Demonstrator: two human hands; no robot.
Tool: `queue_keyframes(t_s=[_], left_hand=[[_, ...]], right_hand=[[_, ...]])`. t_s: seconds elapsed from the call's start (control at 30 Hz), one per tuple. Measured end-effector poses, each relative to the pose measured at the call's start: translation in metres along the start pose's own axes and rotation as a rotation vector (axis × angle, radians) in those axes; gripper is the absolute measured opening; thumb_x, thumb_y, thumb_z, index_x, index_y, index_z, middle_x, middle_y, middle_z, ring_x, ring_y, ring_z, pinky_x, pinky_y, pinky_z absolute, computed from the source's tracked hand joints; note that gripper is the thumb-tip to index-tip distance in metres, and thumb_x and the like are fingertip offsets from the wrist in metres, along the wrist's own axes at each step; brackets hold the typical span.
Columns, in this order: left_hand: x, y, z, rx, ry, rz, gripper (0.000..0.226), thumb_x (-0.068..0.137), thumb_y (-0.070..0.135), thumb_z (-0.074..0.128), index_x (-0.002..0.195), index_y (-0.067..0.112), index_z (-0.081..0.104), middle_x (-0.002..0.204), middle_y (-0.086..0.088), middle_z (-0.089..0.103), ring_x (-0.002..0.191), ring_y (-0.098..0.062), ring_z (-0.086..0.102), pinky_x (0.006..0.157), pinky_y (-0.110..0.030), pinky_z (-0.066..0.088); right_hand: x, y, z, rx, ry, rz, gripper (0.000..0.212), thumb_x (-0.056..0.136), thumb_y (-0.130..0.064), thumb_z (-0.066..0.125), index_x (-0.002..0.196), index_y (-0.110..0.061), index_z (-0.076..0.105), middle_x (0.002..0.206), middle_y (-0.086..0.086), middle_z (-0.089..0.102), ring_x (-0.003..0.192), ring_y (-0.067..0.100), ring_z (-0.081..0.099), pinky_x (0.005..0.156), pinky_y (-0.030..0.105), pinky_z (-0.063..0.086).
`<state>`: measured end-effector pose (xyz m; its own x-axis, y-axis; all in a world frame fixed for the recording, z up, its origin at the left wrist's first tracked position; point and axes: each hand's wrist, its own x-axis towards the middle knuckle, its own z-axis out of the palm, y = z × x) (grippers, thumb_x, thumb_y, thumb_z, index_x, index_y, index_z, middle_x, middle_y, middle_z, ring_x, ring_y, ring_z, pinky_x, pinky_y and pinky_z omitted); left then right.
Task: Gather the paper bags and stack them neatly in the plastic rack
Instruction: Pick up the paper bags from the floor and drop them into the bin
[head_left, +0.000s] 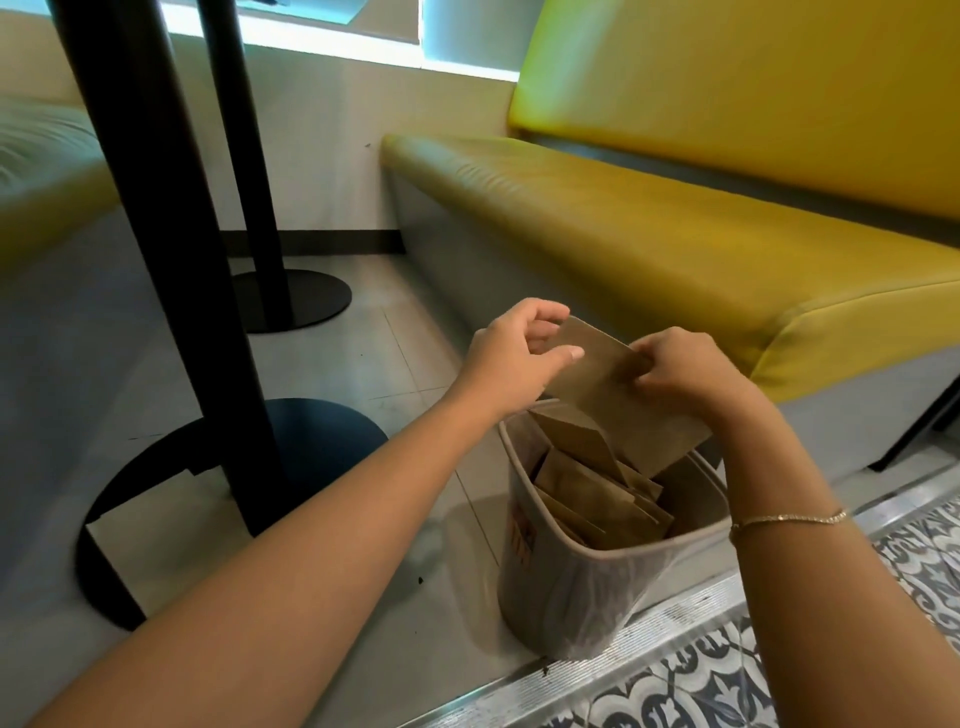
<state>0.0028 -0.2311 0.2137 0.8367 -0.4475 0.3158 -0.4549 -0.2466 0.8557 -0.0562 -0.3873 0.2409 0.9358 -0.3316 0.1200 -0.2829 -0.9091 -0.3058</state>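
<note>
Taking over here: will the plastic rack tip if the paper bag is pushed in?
Possibly: the plastic rack looks tall, narrow and light. The paper bag seems thin and floppy, so it likely buckles first.

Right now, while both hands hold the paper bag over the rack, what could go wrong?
1. The bags already in the rack lean at mixed angles, so the held paper bag may catch on them and crumple instead of sliding down flat.
2. The left hand and right hand grip only its upper part; the lower end could swing and miss the opening.
3. Pushing down might tip the plastic rack, which stands beside a floor edge strip.
</note>
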Motion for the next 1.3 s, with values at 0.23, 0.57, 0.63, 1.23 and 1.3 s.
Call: queue_keyframes(t_s=[0.23, 0.57, 0.63, 1.23, 1.3], left_hand=[[-0.005, -0.018, -0.01, 0.058, 0.044, -0.09, 0.035, 0.09, 0.025, 0.061, 0.123, 0.021, 0.051, 0.119, 0.004, 0.058, 0.097, -0.007, 0.053, 0.076, -0.014, 0.042], [-0.01, -0.034, -0.019, 0.128, 0.032, -0.084, 0.021, 0.092, 0.022, 0.058, 0.113, 0.019, 0.058, 0.103, 0.008, 0.058, 0.092, -0.004, 0.053, 0.068, -0.006, 0.039], [-0.01, -0.037, -0.021, 0.139, 0.029, -0.088, 0.021, 0.092, 0.022, 0.058, 0.113, 0.019, 0.058, 0.105, 0.007, 0.059, 0.092, -0.004, 0.052, 0.07, -0.009, 0.04], [-0.053, -0.183, -0.07, 0.35, 0.011, -0.543, 0.036, 0.089, 0.023, 0.06, 0.123, 0.013, 0.055, 0.122, -0.006, 0.058, 0.111, -0.021, 0.055, 0.095, -0.03, 0.045], [-0.078, -0.226, -0.086, 0.514, -0.051, -0.7, 0.047, 0.09, 0.026, 0.059, 0.132, 0.01, 0.045, 0.131, -0.011, 0.049, 0.119, -0.027, 0.049, 0.098, -0.035, 0.044]], right_hand=[[0.007, 0.019, 0.029, -0.068, 0.049, 0.207, 0.029, 0.089, -0.008, 0.051, 0.115, -0.012, 0.063, 0.097, 0.007, 0.06, 0.084, 0.022, 0.055, 0.069, 0.033, 0.047], [-0.008, 0.002, 0.089, -0.357, -0.753, 0.217, 0.028, 0.098, -0.022, 0.041, 0.124, -0.013, 0.046, 0.114, 0.004, 0.048, 0.116, 0.022, 0.047, 0.103, 0.03, 0.034], [-0.009, -0.001, 0.094, -0.333, -0.723, 0.267, 0.036, 0.097, -0.023, 0.04, 0.131, -0.011, 0.045, 0.112, 0.004, 0.047, 0.108, 0.021, 0.045, 0.104, 0.031, 0.033], [0.032, -0.108, 0.083, -0.141, -0.18, -0.13, 0.035, 0.09, -0.015, 0.059, 0.125, -0.012, 0.056, 0.12, 0.009, 0.06, 0.108, 0.026, 0.058, 0.091, 0.036, 0.048], [0.027, -0.129, 0.103, -0.089, -0.226, -0.189, 0.036, 0.089, -0.021, 0.06, 0.125, -0.016, 0.056, 0.122, 0.007, 0.06, 0.108, 0.024, 0.058, 0.095, 0.037, 0.048]])
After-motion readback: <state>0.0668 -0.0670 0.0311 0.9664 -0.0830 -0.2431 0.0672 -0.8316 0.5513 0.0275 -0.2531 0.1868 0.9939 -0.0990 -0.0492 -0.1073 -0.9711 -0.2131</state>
